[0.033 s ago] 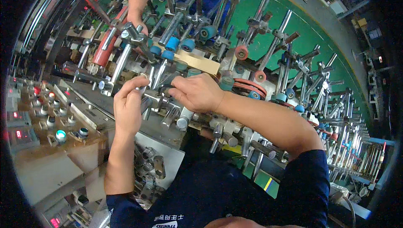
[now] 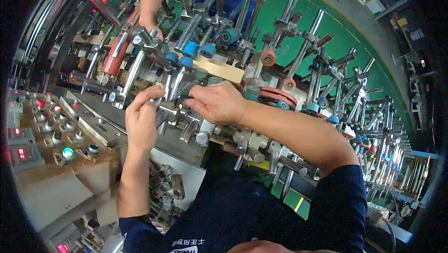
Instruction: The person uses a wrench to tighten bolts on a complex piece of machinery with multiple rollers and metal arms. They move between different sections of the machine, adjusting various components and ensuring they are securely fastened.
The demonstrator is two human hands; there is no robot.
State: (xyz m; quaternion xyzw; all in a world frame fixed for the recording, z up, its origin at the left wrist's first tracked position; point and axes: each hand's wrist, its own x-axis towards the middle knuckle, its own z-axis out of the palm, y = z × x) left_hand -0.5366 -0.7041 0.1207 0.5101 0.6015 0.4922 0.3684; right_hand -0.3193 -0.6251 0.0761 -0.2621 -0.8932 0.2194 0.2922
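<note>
My right hand (image 2: 216,102) is closed on a black hex key (image 2: 183,98). Its bent end meets a shiny metal clamp block (image 2: 171,112) on the near side of the roller machine. My left hand (image 2: 142,118) is just left of the block, thumb and fingers pinched around a slim metal piece (image 2: 157,99), mostly hidden by the fingers. Beyond both hands, blue rollers (image 2: 190,48) sit on steel rods above a tan strip (image 2: 219,68). A co-worker's hand (image 2: 150,25) reaches in among the rods from the far side.
At the left stands a control panel (image 2: 70,124) with knobs and lit buttons. Loose metal clamp blocks (image 2: 177,187) lie on a white board below my left hand. Rows of steel rods with red rollers (image 2: 268,57) run off to the right, beside a green floor (image 2: 326,34).
</note>
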